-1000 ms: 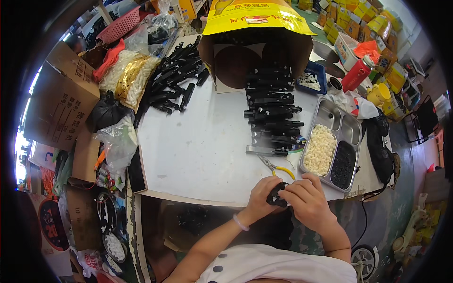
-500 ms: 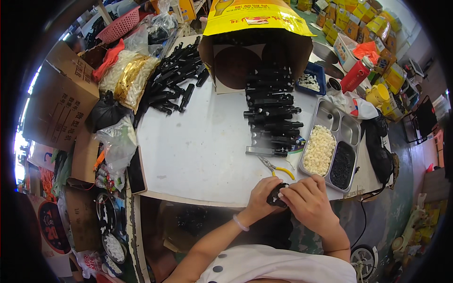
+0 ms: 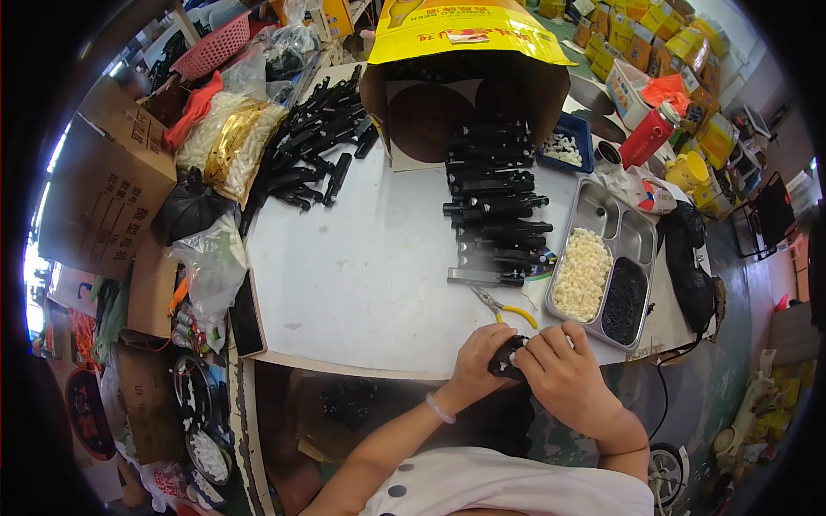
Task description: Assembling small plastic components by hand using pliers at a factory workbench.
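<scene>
Compact black plastic part [image 3: 503, 359], gripped by the left hand [image 3: 475, 354] and closed fingers of the right hand [image 3: 564, 374], looks light, stiff, best held by its sides, at the white surface's [image 3: 361, 275] near edge, beside yellow-handled metal pliers [image 3: 496, 304].

"What sort of place is this?"

"A small assembly workshop. The white worktable [image 3: 344, 284] carries a row of black parts [image 3: 495, 206], with a heap of similar pieces [image 3: 314, 146] to the row's left."

"Which things nearby fit that?"

"Yellow-handled pliers [image 3: 520, 315] near a metal tray [image 3: 637, 236] with 4 compartments, 1 holding cream bits [image 3: 582, 275] and 1 holding black bits [image 3: 624, 301]."

"And the rest of the room?"

"Yellow cartons [image 3: 640, 43] piled at the far right, a cardboard box [image 3: 107, 185] and a stuffed plastic bag [image 3: 234, 142] at the left, and worn green floor [image 3: 684, 378]."
</scene>
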### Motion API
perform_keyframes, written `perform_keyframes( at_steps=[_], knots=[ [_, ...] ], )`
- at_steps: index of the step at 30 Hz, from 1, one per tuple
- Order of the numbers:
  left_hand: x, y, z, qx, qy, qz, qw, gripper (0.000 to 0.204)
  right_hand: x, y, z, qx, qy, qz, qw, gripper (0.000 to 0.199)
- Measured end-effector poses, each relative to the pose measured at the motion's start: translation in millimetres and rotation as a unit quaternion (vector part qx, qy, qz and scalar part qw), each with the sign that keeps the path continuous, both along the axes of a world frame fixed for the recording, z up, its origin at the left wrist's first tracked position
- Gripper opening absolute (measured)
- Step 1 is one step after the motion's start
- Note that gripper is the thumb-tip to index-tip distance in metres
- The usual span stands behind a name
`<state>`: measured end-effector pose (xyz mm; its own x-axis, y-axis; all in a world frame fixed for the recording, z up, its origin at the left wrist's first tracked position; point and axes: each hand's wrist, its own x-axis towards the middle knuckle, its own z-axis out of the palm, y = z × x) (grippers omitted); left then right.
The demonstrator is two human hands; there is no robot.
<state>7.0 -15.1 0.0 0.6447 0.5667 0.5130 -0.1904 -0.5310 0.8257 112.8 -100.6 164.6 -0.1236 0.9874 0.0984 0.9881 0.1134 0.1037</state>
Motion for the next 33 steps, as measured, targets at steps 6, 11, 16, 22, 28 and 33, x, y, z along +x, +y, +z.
perform_keyframes(
  at_steps=[6, 11, 16, 22, 28, 33],
  knots=[
    [-0.9, 0.5, -1.3, 0.011, -0.013, 0.003, 1.000, 0.072, -2.2, 5.5, 6.6, -0.020, -0.042, 0.044, 0.998, 0.014],
    [0.6, -1.6, -5.4, -0.004, 0.012, 0.006, 1.000, 0.066, -2.0, 9.5, 4.5, -0.059, -0.046, 0.037, 0.997, 0.014],
    [2.6, -3.5, -27.6, 0.028, 0.030, -0.003, 0.999, 0.057, -18.5, 15.4, -3.4, -0.061, -0.079, 0.015, 0.995, 0.012],
    [2.0, -4.7, -21.6, 0.029, 0.056, 0.002, 0.998, 0.056, -19.6, 14.3, -7.4, -0.070, -0.022, -0.033, 0.997, 0.017],
    [-5.6, -2.8, -16.4, -0.075, 0.007, 0.009, 0.997, 0.067, 29.6, 0.1, -34.5, 0.190, 0.301, -0.091, 0.930, 0.010],
    [-0.6, -3.1, -4.8, -0.036, -0.008, 0.017, 0.999, 0.065, 95.2, -17.3, -75.7, 0.220, 0.221, -0.304, 0.900, 0.014]
  ],
)
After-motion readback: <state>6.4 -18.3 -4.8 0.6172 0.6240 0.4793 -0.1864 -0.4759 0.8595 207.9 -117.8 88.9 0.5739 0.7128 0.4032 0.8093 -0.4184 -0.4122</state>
